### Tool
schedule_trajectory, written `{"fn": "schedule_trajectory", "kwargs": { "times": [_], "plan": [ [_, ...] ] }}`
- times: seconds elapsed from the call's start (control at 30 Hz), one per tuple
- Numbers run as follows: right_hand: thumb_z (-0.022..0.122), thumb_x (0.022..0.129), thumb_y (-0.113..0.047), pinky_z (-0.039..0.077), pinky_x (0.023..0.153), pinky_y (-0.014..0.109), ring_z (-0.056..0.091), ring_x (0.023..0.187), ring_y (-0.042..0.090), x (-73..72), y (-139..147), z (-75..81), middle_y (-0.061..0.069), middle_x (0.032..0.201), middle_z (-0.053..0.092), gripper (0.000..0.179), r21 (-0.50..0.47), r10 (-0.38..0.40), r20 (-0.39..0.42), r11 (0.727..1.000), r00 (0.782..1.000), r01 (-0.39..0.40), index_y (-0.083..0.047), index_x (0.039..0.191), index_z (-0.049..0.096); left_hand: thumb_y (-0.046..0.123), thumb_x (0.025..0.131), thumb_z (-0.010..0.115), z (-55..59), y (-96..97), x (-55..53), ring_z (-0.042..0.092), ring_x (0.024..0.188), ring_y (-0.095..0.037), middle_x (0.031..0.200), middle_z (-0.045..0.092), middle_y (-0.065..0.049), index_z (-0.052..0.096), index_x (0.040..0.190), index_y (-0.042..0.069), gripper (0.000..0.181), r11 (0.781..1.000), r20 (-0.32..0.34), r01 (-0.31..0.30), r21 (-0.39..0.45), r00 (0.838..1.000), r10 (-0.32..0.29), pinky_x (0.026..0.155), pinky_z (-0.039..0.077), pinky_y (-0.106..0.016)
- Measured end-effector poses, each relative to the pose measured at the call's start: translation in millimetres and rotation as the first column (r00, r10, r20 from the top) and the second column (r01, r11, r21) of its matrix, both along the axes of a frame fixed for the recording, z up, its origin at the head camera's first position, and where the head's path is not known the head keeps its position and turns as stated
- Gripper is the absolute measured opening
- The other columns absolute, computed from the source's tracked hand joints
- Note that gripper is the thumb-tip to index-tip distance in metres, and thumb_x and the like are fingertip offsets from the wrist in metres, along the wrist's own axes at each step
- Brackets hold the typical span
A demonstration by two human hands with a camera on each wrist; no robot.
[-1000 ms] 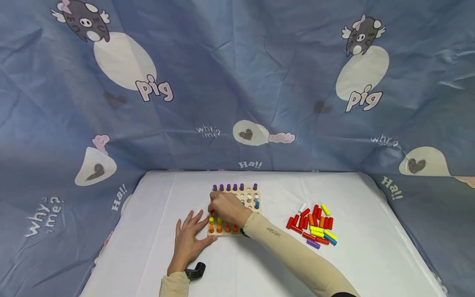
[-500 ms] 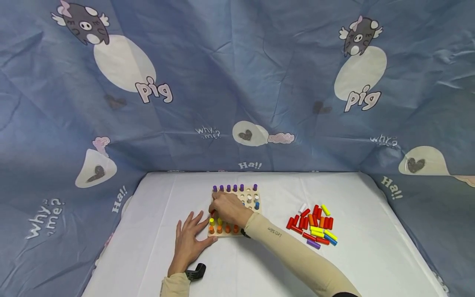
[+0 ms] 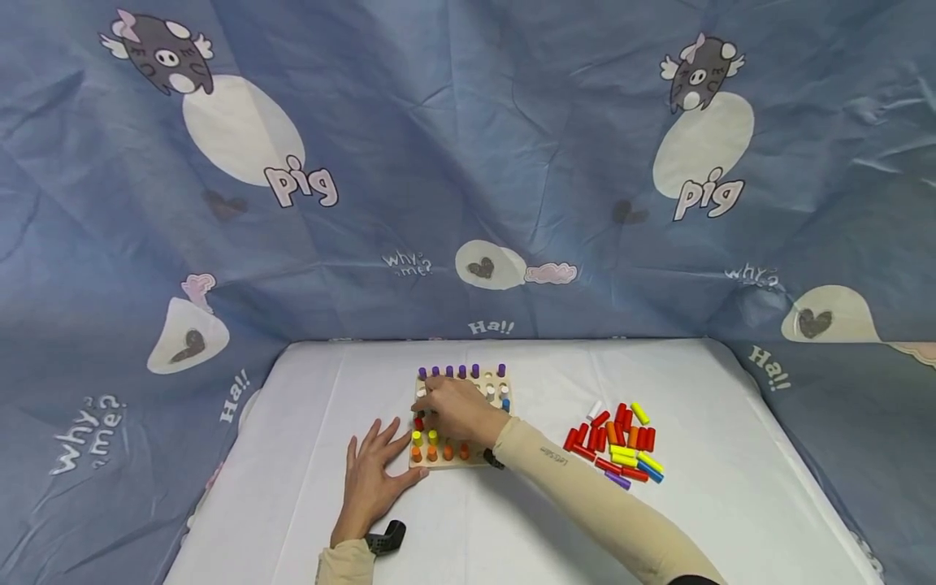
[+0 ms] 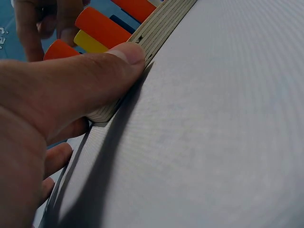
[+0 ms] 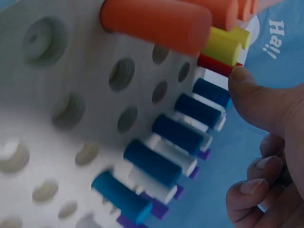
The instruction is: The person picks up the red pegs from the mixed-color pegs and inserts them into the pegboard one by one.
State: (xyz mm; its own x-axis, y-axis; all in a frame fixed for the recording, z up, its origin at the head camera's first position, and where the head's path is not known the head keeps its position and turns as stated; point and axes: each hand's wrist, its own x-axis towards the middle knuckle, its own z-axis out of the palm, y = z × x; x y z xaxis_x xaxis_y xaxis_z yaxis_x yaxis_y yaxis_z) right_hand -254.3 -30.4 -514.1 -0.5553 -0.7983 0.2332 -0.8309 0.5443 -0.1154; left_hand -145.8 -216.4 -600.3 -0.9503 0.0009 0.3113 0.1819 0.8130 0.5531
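Observation:
A wooden pegboard stands on the white table with rows of coloured pegs in its holes. Over its left part reaches my right hand. In the right wrist view, the right thumb tip is right at the end of a red peg, while the other fingers curl loosely apart from it. Blue pegs, white pegs, yellow pegs and orange pegs stand around it. My left hand rests at the board's front left corner, fingers spread, its thumb against the board's edge.
To the right of the board lies a loose pile of pegs, mostly red pegs, with some yellow, orange, blue, white and purple. A blue patterned cloth hangs behind the table. Several holes in the board are without pegs.
My right hand has shifted slightly up and right off the red peg, which now shows plainly in the board's left column. The left hand stays in place.

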Motion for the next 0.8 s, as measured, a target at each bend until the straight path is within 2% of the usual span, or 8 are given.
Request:
{"fn": "schedule_trajectory", "kwargs": {
  "times": [0.17,0.33,0.57,0.8],
  "plan": [
    [0.082,0.082,-0.029,0.043,0.049,0.018,0.051,0.071,0.005,-2.7,18,11.1,-0.006,0.086,0.058,0.029,0.036,-0.005,-0.028,0.999,1.0,0.006,-0.027,0.111,0.077,0.055,0.068,0.084,-1.5,0.5,1.3,0.032,0.145,-0.038,0.149,0.051,-0.008,0.068,0.128,0.018,0.072,1.0,0.019,-0.016,-0.004,1.0,0.016,0.116,0.006,-0.068],
    [0.083,0.08,-0.028,0.05,0.055,0.022,0.053,0.077,0.008,-8.8,48,26.0,-0.005,0.087,0.06,0.024,0.081,-0.025,-0.083,0.996,0.996,0.031,-0.026,0.104,0.079,0.057,0.068,0.084,-0.3,0.0,0.4,0.03,0.146,-0.037,0.15,0.049,-0.007,0.067,0.129,0.019,0.074,1.0,0.044,-0.024,-0.011,0.999,0.025,0.118,0.005,-0.066],
    [0.086,0.075,-0.027,0.044,0.048,0.027,0.046,0.069,0.011,-19.0,102,44.4,-0.005,0.076,0.05,0.018,0.068,-0.041,-0.14,0.996,0.989,0.051,-0.024,0.092,0.081,0.055,0.067,0.084,2.5,-0.3,-1.7,0.029,0.146,-0.036,0.15,0.049,-0.006,0.067,0.129,0.019,0.074,0.999,0.043,-0.033,-0.002,0.999,0.033,0.119,0.004,-0.065],
    [0.088,0.073,-0.03,0.043,0.048,0.025,0.048,0.067,0.009,-21.6,166,48.4,-0.008,0.074,0.05,0.019,0.098,-0.131,-0.127,0.985,0.983,0.144,-0.024,0.09,0.081,0.057,0.067,0.084,-0.2,1.3,1.2,0.028,0.147,-0.036,0.151,0.048,-0.006,0.067,0.129,0.019,0.075,0.999,0.073,-0.039,-0.003,0.997,0.039,0.119,0.003,-0.064]
  ]
}}
